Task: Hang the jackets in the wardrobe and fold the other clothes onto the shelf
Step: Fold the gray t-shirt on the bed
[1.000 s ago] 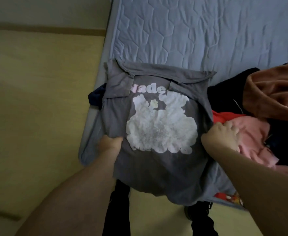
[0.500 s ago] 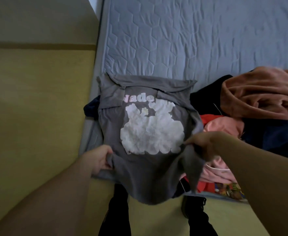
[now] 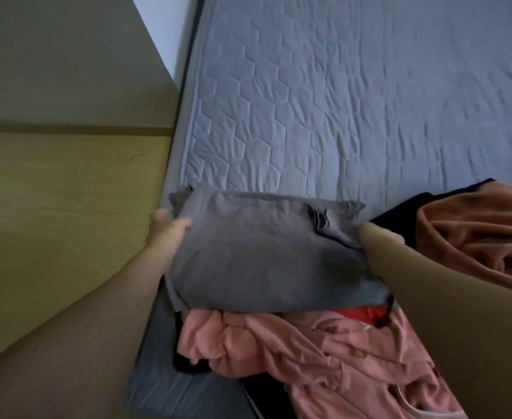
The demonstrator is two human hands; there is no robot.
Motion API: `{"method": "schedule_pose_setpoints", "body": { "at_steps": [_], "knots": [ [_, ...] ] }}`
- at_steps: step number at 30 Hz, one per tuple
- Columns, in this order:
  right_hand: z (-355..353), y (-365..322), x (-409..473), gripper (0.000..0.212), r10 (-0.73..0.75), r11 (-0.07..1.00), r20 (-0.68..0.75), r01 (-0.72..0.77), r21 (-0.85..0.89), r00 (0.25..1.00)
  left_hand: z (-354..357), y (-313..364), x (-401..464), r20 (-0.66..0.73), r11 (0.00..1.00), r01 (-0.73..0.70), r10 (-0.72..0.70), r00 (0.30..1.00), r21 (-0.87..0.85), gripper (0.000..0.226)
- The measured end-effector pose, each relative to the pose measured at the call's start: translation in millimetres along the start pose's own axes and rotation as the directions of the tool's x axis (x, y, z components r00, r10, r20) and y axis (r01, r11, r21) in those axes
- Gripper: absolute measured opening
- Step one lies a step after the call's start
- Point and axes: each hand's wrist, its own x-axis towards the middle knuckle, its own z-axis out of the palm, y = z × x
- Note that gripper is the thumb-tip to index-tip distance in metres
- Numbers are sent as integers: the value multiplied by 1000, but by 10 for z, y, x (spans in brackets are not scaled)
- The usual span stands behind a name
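Crowding the folded grey shirt (image 3: 266,255), gripped by both hands (image 3: 170,231) (image 3: 378,240): pink garment (image 3: 309,352) nearer, rust garment (image 3: 478,234) right.

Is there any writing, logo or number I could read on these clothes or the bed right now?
None can be read. The grey T-shirt, held at its sides by the left hand and right hand, shows only plain fabric. The pink garment and the mattress bear no text.
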Motion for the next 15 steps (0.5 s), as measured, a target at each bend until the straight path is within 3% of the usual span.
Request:
{"method": "schedule_pose_setpoints", "body": {
  "at_steps": [2,4,7,9,12,14,15],
  "knots": [
    [144,-62,98,58,-171,967,-96,148,-208,981,130,-98,240,131,937,-111,71,989,330,84],
    [286,-83,351,87,-215,925,25,212,-316,976,270,-163,481,177,868,-128,47,983,479,103],
    [391,-104,653,100,-176,960,246,221,-169,953,424,-205,720,-54,791,24,12,999,611,96],
    [430,-85,777,88,-248,918,275,316,-240,929,471,-211,823,-184,804,122,-15,983,582,72],
    [457,-89,878,58,-475,722,219,520,-456,852,557,-207,896,-176,792,44,80,981,609,49],
    [494,-129,896,42,-615,708,161,631,-317,772,562,-191,897,-201,804,-2,152,968,595,43],
    [505,-152,884,37,-630,750,82,632,-194,772,549,-169,890,-227,817,-26,190,955,576,40]
  ]
}}
